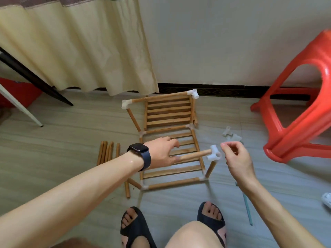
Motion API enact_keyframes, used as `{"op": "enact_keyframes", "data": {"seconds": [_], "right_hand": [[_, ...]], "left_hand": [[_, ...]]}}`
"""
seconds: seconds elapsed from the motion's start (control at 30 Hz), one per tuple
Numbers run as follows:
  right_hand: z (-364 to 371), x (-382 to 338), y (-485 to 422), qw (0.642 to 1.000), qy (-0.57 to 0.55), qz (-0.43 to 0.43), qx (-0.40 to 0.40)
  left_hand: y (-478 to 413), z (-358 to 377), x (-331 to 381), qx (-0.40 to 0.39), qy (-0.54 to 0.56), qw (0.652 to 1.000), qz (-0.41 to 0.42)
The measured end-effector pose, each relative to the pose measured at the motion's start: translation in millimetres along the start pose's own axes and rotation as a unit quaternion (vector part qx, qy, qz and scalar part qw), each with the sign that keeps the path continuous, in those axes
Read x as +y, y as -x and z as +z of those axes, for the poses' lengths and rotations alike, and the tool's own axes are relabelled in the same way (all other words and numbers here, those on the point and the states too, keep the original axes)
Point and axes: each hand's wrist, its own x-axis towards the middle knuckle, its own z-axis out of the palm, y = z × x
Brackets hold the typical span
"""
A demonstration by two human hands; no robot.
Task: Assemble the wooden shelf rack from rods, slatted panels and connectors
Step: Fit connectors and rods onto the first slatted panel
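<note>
The half-built wooden rack (172, 183) lies on the floor, with slatted panels (168, 111) framed by rods and white connectors. My left hand (161, 153) grips a horizontal rod (194, 155) whose right end sits in a white connector (214, 153). That connector tops a short upright rod (210, 169) at the rack's near right corner. My right hand (236, 158) hovers just right of the connector with fingers loosely curled, holding nothing visible. Several spare rods (107, 152) lie to the left, and spare connectors (231, 136) lie to the right.
A red plastic stool (300, 111) stands at the right. A curtain (75, 47) and table legs (34, 77) are at the left, the wall behind. Two loose rods (128, 187) lie by the rack's near left corner. A thin blue stick (247, 206) lies right of my sandalled feet.
</note>
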Motion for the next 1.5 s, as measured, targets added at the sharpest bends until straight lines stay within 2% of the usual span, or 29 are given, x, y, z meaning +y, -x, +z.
{"op": "enact_keyframes", "data": {"seconds": [0.03, 0.13, 0.23, 0.43, 0.63, 0.87, 1.0, 1.13, 1.23, 1.33, 1.43, 1.5], "right_hand": [[0, 2, -5, 1.0, 0.003, 0.009, 0.0], [10, 19, -15, 0.995, 0.016, 0.054, -0.079], [23, 36, -11, 0.986, 0.083, 0.031, -0.14], [14, 49, -10, 0.989, 0.1, 0.012, -0.104], [23, 49, -11, 0.994, 0.062, 0.026, -0.084], [30, 39, -6, 0.995, 0.039, 0.05, -0.071], [34, 44, -1, 0.993, 0.058, 0.041, -0.099], [42, 44, 4, 0.994, 0.059, 0.03, -0.084], [37, 38, 4, 0.993, 0.068, 0.023, -0.09], [32, 33, 1, 0.992, 0.079, 0.012, -0.099], [29, 28, -4, 0.99, 0.091, 0.012, -0.103], [28, 24, -9, 0.99, 0.088, 0.013, -0.105]], "left_hand": [[-11, 3, 15, -0.01, -0.014, 1.0, 0.011], [-42, 27, 52, -0.009, -0.005, 1.0, 0.027], [-56, 55, 64, 0.035, 0.058, 0.997, 0.041], [-47, 82, 68, 0.153, -0.014, 0.988, 0.007], [-44, 85, 71, 0.175, -0.02, 0.984, -0.005], [-45, 91, 70, 0.154, -0.048, 0.987, 0.016], [-49, 88, 74, 0.119, -0.054, 0.991, 0.015], [-53, 84, 77, 0.101, -0.04, 0.994, 0.021], [-55, 69, 71, 0.019, -0.019, 0.999, 0.019], [-47, 28, 47, -0.085, -0.063, 0.994, -0.013], [-22, -15, -1, -0.059, -0.166, 0.984, -0.035], [-2, -24, -38, -0.032, -0.19, 0.979, -0.07]]}}
